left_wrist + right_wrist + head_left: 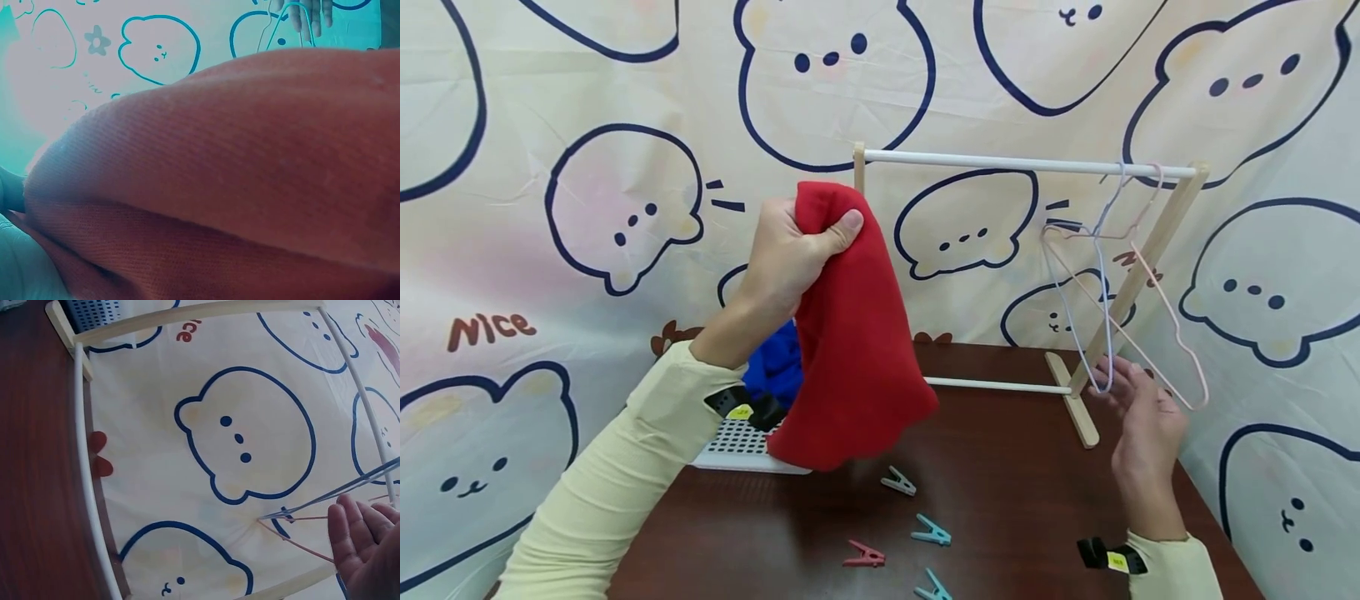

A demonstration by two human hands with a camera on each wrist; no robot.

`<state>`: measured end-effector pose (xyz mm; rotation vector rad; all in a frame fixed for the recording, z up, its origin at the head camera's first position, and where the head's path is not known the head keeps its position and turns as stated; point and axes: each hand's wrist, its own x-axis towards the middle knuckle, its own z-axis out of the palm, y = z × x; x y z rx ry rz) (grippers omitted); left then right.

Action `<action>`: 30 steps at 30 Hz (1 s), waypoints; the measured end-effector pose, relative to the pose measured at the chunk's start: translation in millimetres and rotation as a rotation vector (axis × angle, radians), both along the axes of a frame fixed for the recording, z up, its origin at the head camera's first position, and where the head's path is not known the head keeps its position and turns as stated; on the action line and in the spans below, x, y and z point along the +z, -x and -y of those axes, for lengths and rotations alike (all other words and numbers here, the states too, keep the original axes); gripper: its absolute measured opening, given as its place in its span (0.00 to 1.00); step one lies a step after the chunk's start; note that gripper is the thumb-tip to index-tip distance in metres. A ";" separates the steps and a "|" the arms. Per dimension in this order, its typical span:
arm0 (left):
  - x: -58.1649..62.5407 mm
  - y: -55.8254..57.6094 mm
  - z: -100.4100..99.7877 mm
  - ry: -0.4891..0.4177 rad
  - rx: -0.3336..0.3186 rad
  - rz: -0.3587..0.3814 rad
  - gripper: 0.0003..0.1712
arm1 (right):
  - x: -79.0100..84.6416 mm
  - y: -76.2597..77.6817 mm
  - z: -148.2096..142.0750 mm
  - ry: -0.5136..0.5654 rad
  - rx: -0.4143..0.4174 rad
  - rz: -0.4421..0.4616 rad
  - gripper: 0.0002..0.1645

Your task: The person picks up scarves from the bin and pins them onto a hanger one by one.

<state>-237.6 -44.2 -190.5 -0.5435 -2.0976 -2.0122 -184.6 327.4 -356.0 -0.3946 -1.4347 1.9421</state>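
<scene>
My left hand (786, 262) grips the top edge of a red knit cloth (861, 358), thumb on the near side, and the cloth hangs down above the table. In the left wrist view the red fabric (219, 156) fills most of the picture; its full shape is hidden by folds. At the right, my right hand (1150, 437) has its fingers extended at the lower end of a light blue hanger (1106, 308); whether they touch it I cannot tell. A pink hanger (1167, 304) hangs beside it on the rack's white rail (1000, 162).
The rack's wooden side post (1157, 242) stands on a foot (1078, 417) at the table's right. Behind the cloth are a blue cloth (777, 362) and a white perforated basket (737, 450). A red clothespin (864, 554), a grey clothespin (898, 481) and a teal clothespin (932, 531) lie in front.
</scene>
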 end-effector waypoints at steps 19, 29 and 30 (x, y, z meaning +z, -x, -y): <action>1.8 1.6 -15.9 -0.012 -0.063 -0.020 0.22 | 31.5 17.0 -4.1 -0.091 -0.014 -0.120 0.22; 5.3 -0.1 -23.6 -0.012 -0.101 -0.039 0.22 | 36.1 22.5 0.4 -0.185 0.021 -0.022 0.25; 5.0 -0.3 -24.3 -0.012 -0.105 -0.037 0.22 | 36.4 22.0 0.9 -0.191 0.024 -0.015 0.26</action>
